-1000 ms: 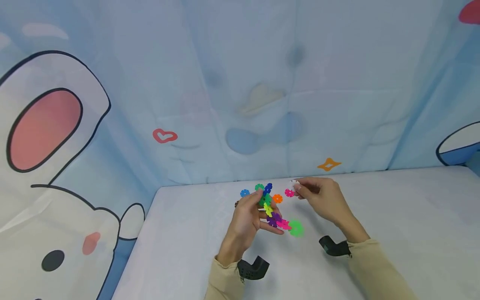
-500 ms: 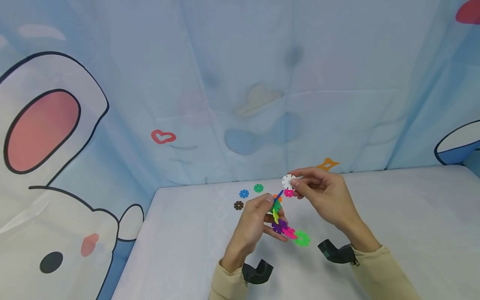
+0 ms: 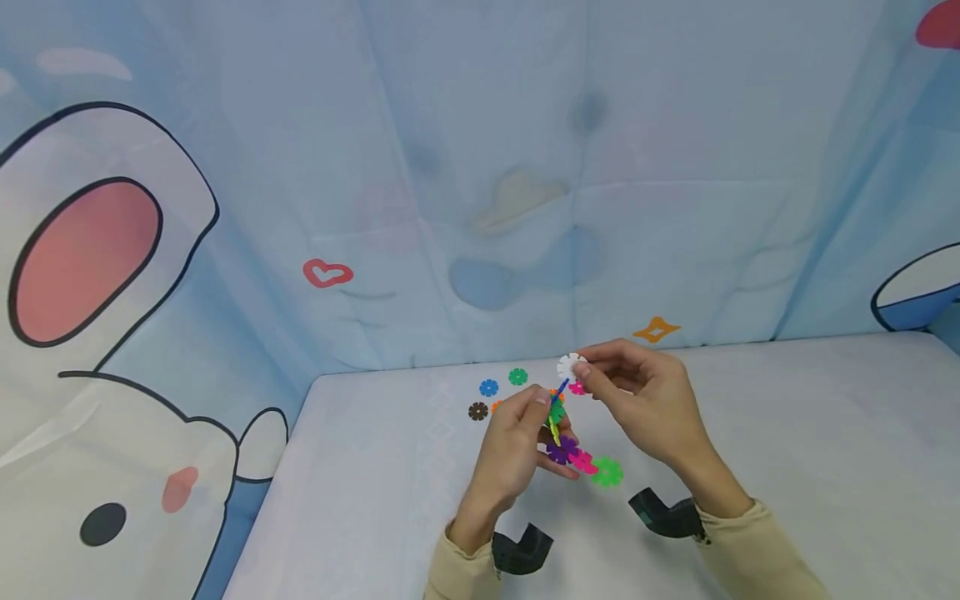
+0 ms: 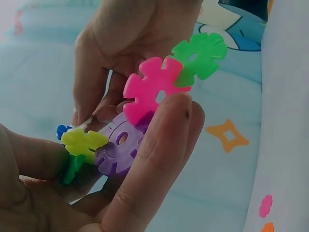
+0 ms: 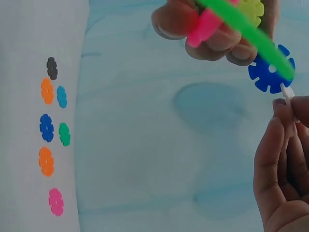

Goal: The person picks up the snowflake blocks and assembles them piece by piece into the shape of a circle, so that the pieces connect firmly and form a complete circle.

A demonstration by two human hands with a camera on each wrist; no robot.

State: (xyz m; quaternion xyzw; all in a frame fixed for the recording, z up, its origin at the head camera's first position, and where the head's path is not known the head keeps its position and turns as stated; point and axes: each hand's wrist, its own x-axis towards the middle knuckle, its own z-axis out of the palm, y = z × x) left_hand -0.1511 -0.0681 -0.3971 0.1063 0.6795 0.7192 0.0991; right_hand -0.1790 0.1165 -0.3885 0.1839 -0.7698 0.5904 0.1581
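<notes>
A chain of notched snowflake discs hangs from my left hand (image 3: pixel 506 454), whose thumb and fingers pinch its blue end. Along the chain come the blue disc (image 5: pixel 263 73), a green disc (image 4: pixel 73 169), a yellow disc (image 4: pixel 82 142), a purple disc (image 4: pixel 113 152), a pink disc (image 4: pixel 142 92) and a light green disc (image 4: pixel 205 53). My right hand (image 3: pixel 652 404) pinches a white disc (image 3: pixel 568 365) between thumb and fingers. In the right wrist view the white disc is edge-on, right at the blue disc's notched rim. Both hands are raised above the table.
Loose discs lie flat on the white table (image 3: pixel 360 483) beyond the hands: a brown one (image 3: pixel 477 411), a light blue one (image 3: pixel 488 387), a green one (image 3: pixel 517 377), a dark blue one (image 5: pixel 47 128), a pink one (image 5: pixel 56 202) and orange ones (image 5: pixel 47 162). Behind hangs a printed curtain (image 3: pixel 480 167).
My left hand has moved right with the chain and turned the blue disc edge-on to the head view. My right hand has brought the white disc leftward to the blue disc's rim.
</notes>
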